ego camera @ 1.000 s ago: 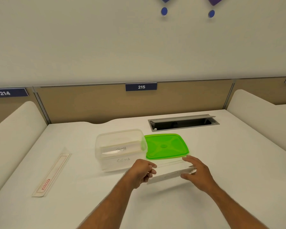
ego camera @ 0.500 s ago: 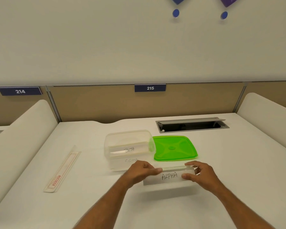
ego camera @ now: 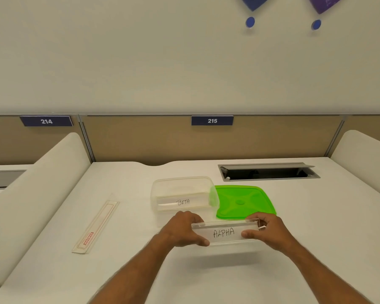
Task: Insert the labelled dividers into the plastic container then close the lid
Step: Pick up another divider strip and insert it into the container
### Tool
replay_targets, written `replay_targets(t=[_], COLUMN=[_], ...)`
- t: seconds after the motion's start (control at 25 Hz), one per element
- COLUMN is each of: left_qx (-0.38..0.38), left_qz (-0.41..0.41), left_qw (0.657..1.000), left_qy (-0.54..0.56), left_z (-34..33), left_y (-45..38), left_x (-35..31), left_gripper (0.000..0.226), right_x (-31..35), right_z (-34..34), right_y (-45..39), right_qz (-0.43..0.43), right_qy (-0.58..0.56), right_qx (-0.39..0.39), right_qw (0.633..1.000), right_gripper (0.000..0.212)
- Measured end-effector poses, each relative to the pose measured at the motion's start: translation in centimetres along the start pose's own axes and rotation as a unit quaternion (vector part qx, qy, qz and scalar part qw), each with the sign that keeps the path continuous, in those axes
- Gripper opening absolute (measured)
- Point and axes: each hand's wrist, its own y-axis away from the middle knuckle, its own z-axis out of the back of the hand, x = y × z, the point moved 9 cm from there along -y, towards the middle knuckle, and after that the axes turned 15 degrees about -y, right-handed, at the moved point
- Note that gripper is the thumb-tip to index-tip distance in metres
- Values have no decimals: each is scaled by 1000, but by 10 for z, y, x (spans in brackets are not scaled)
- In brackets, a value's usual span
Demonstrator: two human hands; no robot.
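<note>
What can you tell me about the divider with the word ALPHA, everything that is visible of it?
The ALPHA divider is a long, flat, clear plastic strip with ALPHA handwritten in dark ink. It is held upright on its long edge, label toward the camera, above the white desk, in front of the clear container and green lid. The left hand pinches its left end and the right hand its right end.

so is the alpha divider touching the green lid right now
Cannot tell. In the head view the ALPHA divider, held at its ends by the left hand and right hand, overlaps the near edge of the green lid, hiding any contact or gap.
</note>
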Motion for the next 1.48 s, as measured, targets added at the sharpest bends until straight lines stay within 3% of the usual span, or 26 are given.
replay_targets(t=[0.2, 0.32, 0.4, 0.68, 1.16, 1.32, 1.48], left_qx=[-57, -74, -83, -93, 21, 52, 67], left_qz=[3, 7, 14, 24, 64, 76, 80], left_qw=[997, 994, 992, 983, 959, 952, 942], left_qy=[-60, -82, -94, -157, -276, -291, -318], left_z=[37, 58, 71, 105, 82, 72, 66], left_y=[-1, -4, -8, -30, -69, -73, -76], left_x=[10, 19, 27, 47, 78, 84, 86], left_gripper=[64, 67, 66, 51, 46, 56, 43], right_x=[23, 43, 60, 97, 83, 78, 67], right_z=[-16, -31, -41, -79, -140, -155, -168], right_y=[-23, -39, -49, -90, -130, -135, -137], right_qz=[20, 41, 57, 110, 85, 85, 74], right_qy=[-8, 4, 28, 156, 418, 455, 475], right_qx=[19, 31, 34, 87, 216, 245, 275], right_qw=[1000, 999, 997, 978, 878, 852, 833], right_gripper=[70, 57, 47, 48, 42, 47, 48])
